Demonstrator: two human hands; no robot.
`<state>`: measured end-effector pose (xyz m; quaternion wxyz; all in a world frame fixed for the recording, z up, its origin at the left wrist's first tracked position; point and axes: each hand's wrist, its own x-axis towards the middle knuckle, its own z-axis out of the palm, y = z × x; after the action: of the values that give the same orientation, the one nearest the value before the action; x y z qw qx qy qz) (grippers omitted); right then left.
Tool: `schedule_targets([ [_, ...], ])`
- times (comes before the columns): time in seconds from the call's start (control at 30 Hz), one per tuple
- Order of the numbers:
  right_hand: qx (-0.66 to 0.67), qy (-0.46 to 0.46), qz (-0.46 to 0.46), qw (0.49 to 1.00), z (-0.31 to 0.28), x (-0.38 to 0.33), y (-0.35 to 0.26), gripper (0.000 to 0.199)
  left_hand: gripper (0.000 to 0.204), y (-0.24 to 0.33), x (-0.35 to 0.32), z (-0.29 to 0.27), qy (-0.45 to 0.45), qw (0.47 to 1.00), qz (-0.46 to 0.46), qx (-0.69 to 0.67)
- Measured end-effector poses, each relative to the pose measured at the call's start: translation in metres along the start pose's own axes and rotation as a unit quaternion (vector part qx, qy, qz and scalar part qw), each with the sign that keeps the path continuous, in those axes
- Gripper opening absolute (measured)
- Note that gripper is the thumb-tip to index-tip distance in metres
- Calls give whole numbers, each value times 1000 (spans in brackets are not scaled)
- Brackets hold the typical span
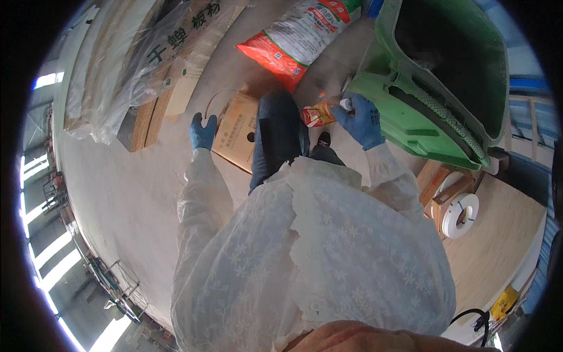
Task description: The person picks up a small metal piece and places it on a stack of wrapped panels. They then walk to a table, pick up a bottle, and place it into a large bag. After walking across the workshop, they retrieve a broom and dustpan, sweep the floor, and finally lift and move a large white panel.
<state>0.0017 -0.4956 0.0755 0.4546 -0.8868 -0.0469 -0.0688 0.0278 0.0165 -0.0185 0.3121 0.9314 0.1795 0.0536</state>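
My right hand [362, 122], in a blue glove, is closed around the white-capped end of a plastic bottle [318, 114] with a red and yellow label. The bottle lies roughly sideways beside my right leg. My left hand [202, 132], gloved in blue too, has its thumb and fingers apart with nothing between them. It hovers by the left edge of a brown cardboard box [236, 132] with a round hole; whether they touch I cannot tell. My left leg partly hides the box.
A red, white and green sack [302, 41] lies ahead on the floor. At right stands a green wheeled bin [404, 111], its dark inside showing. Plastic-wrapped boards [146, 64] are stacked at far left. White rolls [460, 216] sit by a wooden panel [498, 226].
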Motion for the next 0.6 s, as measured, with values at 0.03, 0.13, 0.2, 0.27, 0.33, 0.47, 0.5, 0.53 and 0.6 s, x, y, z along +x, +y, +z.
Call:
schedule_targets([
  [0.03,0,0,-3,1000,-1,6,3,40,71,-2,-3,2,5,1000,-20,-11],
  [0.13,26,-22,31,999,-5,17,12,43,71,1,0,6,22,997,-62,-47],
  [0.2,11,0,-8,1000,-8,22,20,43,70,7,11,10,30,996,-62,-56],
  [0.27,4,9,-22,1000,-9,28,29,41,70,14,27,18,32,995,-64,-75],
  [0.33,4,18,-21,1000,-8,34,38,38,70,22,44,28,37,994,-58,-83],
  [0.47,-10,11,-27,1000,-8,41,45,37,71,32,79,53,44,991,-40,-122],
  [0.5,-18,5,-20,1000,-8,41,42,37,71,34,87,59,38,988,-41,-143],
  [0.53,-27,-1,-13,1000,-9,42,38,36,70,35,96,64,39,990,-36,-130],
  [0.6,-57,28,-32,997,-6,43,25,32,70,36,114,72,41,993,-32,-104],
])
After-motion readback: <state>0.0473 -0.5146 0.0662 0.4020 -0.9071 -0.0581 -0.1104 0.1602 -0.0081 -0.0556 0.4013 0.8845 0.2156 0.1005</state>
